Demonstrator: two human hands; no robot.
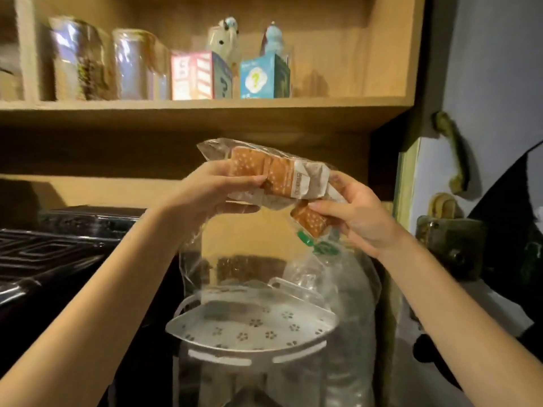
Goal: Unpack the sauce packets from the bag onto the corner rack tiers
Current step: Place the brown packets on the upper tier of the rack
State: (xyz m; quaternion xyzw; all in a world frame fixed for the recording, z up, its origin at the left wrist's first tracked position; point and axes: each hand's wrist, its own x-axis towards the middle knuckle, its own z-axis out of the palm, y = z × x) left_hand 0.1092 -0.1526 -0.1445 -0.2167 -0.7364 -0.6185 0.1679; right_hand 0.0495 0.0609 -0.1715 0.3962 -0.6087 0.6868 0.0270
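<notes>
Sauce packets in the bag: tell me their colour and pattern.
Orange with small white dots, the sauce packets show best in the head view.

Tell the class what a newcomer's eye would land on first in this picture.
First, the clear bag of orange sauce packets, held up at centre by the left hand and right hand. Below them sits the white perforated rack tier; above, a wooden shelf with jars and boxes.

Both hands point(211, 189) point(357, 214) raised, apparently pinching.
</notes>
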